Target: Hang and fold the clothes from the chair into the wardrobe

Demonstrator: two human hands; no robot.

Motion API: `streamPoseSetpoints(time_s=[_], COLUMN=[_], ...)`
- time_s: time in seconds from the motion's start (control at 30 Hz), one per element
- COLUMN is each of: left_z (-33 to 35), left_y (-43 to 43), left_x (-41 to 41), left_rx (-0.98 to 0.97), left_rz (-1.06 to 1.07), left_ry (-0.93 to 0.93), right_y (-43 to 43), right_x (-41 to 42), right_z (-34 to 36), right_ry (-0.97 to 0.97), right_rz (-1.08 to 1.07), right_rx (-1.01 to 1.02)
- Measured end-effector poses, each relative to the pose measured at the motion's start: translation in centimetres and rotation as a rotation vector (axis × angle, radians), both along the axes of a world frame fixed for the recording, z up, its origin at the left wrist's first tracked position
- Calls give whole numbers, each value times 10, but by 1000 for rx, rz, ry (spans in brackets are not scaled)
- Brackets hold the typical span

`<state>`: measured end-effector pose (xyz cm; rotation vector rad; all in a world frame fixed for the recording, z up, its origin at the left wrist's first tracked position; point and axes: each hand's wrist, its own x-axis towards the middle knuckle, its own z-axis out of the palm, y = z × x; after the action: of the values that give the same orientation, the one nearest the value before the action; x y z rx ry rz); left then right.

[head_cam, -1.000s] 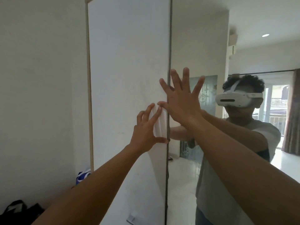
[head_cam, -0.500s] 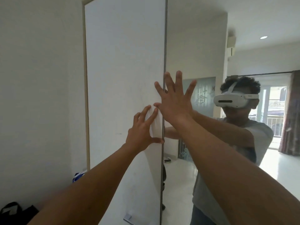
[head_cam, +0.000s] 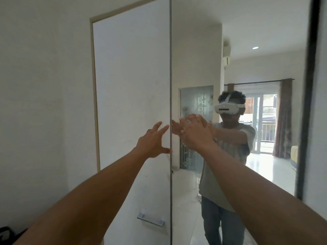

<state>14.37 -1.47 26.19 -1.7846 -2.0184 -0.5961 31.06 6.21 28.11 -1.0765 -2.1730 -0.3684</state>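
The wardrobe (head_cam: 134,59) stands upright straight ahead, its long axis vertical and its closed front facing the person. Its front shows a white door (head_cam: 127,106) on the left and a mirrored door (head_cam: 196,59) on the right, meeting at a thin vertical seam (head_cam: 170,85).

The left hand (head_cam: 153,141) reaches out to the white door just left of the seam. Its fingers (head_cam: 160,129) are spread and straight, pointing up and to the right, with the thumb tip at the seam. They grasp nothing and seem to lie flat on the panel, though contact is hard to confirm.

The right hand (head_cam: 195,134) is raised before the mirrored door, just right of the seam and slightly higher. It is motion-blurred; its fingers (head_cam: 198,119) look loosely extended, released, holding nothing.

A metal handle (head_cam: 150,221) sits low on the white door, well below both hands. The mirror shows the person in a white headset (head_cam: 228,108) with arms outstretched.
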Motion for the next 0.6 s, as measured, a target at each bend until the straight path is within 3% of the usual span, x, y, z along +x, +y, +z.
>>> streamPoseSetpoints(time_s=[0.33,0.6], left_z=[-37,-96], left_y=[-84,-93], left_x=[52,165], left_rx=[-20,-138], left_rz=[-170,-374], left_ry=[-3,-30], right_y=[-90,-147], right_x=[68,210], right_z=[-56,-148], right_ry=[53,113], right_rz=[-118,-264], right_rx=[-100,-321])
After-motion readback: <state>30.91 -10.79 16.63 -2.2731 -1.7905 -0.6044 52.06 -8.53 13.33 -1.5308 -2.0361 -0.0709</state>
